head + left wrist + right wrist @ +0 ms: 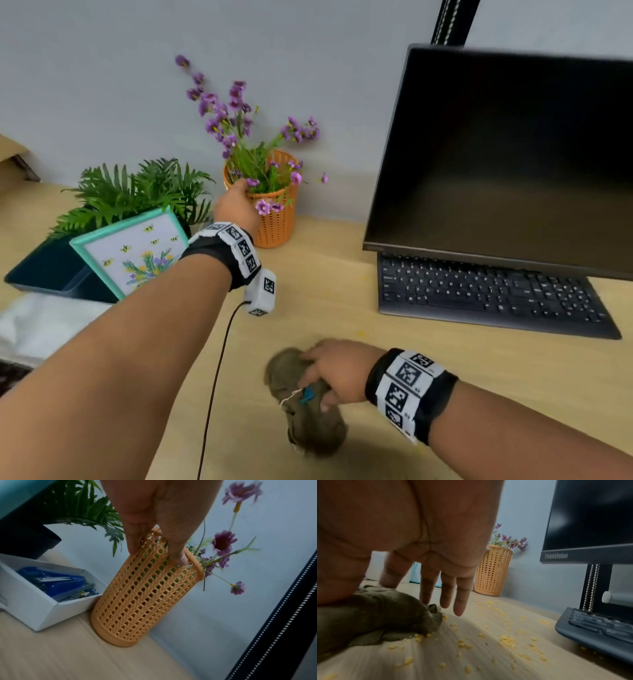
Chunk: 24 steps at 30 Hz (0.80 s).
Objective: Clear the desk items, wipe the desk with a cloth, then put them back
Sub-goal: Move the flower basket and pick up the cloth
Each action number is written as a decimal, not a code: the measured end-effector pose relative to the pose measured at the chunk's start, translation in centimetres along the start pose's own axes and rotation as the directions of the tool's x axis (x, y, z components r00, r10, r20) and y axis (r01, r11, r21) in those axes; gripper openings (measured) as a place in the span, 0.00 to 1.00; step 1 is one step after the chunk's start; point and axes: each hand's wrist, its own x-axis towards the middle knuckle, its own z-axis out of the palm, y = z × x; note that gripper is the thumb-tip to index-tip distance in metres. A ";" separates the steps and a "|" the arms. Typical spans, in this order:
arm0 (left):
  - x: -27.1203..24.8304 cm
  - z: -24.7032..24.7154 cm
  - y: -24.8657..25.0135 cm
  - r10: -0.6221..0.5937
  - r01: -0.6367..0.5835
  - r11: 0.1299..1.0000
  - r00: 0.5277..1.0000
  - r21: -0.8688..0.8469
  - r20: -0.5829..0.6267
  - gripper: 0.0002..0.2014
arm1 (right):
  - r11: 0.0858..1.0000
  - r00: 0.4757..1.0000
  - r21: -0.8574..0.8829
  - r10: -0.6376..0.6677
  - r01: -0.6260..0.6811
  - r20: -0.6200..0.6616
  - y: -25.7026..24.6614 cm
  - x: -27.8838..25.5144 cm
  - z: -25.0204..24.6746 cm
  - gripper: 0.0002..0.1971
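Desk (325, 281), monitor (507, 154) at right. Orange mesh basket (142, 592) of purple flowers stands against wall. Left hand (154, 507) pinches its rim; we judge this is to lift it clear. Olive cloth (376, 615) lies bunched on the near side of the desk. Right hand (339, 373) presses it, fingers straight, which we read as sweeping yellow crumbs (506, 639).

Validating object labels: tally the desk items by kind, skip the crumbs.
Plants: 2 (flower basket, fern)
Electronics: 2 (monitor, keyboard)
Picture frame: 1
White box: 1
Cloth: 1
Total: 7
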 end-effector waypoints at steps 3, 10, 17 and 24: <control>1.0 0.3 -1.1 -0.014 0.014 1.000 1.000 0.019 -0.003 0.13 | 0.999 1.000 0.037 0.013 -0.012 -0.026 0.1 0.5 0.4 0.25; 2.8 -0.9 -1.6 0.012 -0.017 0.992 0.999 0.125 0.047 0.14 | 0.992 0.996 0.126 0.030 -0.019 -0.083 0.3 0.1 1.2 0.25; 4.5 -2.3 -1.7 -0.011 -0.039 0.931 0.991 0.363 0.133 0.16 | 0.966 0.979 0.247 0.118 -0.074 -0.166 0.6 -0.9 1.0 0.25; 4.0 -3.6 -1.6 0.012 -0.097 0.885 0.983 0.455 0.185 0.12 | 0.958 0.978 0.261 0.159 -0.120 -0.134 0.8 -1.7 1.2 0.25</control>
